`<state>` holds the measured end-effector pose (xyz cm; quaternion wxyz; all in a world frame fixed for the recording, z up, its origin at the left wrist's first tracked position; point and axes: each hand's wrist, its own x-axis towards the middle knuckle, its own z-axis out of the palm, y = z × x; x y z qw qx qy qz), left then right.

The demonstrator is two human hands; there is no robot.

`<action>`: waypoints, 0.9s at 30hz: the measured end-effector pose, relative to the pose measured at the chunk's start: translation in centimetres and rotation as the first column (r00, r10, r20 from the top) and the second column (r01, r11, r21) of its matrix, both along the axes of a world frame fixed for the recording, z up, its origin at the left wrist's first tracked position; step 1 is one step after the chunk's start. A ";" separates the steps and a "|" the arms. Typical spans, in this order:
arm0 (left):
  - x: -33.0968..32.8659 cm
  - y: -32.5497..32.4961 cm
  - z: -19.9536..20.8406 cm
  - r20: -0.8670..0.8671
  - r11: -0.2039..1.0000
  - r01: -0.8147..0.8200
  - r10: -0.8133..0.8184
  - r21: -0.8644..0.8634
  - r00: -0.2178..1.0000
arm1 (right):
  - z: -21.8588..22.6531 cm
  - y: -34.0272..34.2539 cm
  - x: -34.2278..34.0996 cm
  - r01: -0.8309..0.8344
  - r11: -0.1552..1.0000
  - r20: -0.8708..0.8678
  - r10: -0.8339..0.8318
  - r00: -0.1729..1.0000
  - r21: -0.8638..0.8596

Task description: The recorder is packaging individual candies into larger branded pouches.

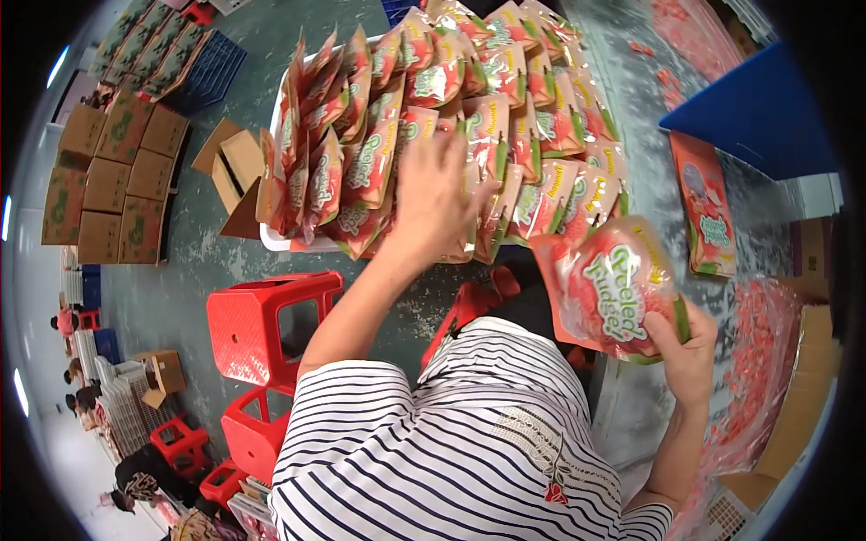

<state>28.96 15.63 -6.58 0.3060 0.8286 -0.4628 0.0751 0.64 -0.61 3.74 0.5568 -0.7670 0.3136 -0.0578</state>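
At the right, my right hand (693, 352) grips a red and pink candy pouch (606, 281) by its lower right corner, thumb on the front. Behind that pouch a flat red edge shows; I cannot tell whether it is a second pouch. My left hand (435, 200) reaches over the near middle of many similar pouches standing in rows. It is blurred, with fingers stretched and thumb apart, and nothing shows in it. Whether its fingertips touch a pouch is unclear. The standing pouches (370, 167) fill a white tub (273, 236) in front of me.
Red plastic stools (262, 329) stand at my left. Beyond are an open carton (236, 167) and stacked cartons (122, 176). To the right, a metal table (631, 135) bears a blue panel (758, 113), a flat pouch (704, 203) and loose red packets (758, 361). Other people sit far left.
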 end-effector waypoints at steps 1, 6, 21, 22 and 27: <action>1.8 1.2 -1.7 0.231 0.964 -0.198 0.155 0.175 0.961 | -0.1 0.2 0.7 0.071 0.997 0.043 -0.072 0.996 0.030; 5.5 4.8 -5.0 0.137 0.825 -0.407 0.385 0.392 0.913 | -0.8 0.2 3.9 0.244 0.907 0.127 -0.302 0.945 0.342; 11.4 10.8 -0.2 0.143 0.951 -0.298 0.284 0.086 0.948 | -7.6 6.5 20.5 -0.042 0.885 0.192 -0.054 0.980 0.463; 11.4 10.4 -0.4 0.147 0.955 -0.286 0.272 0.080 0.951 | -10.0 6.4 21.0 -0.162 0.891 0.174 0.094 0.980 0.425; 10.0 8.6 -2.2 0.053 0.949 -0.276 0.271 0.152 0.961 | -12.0 7.6 17.7 -0.156 0.828 0.103 0.119 0.988 0.539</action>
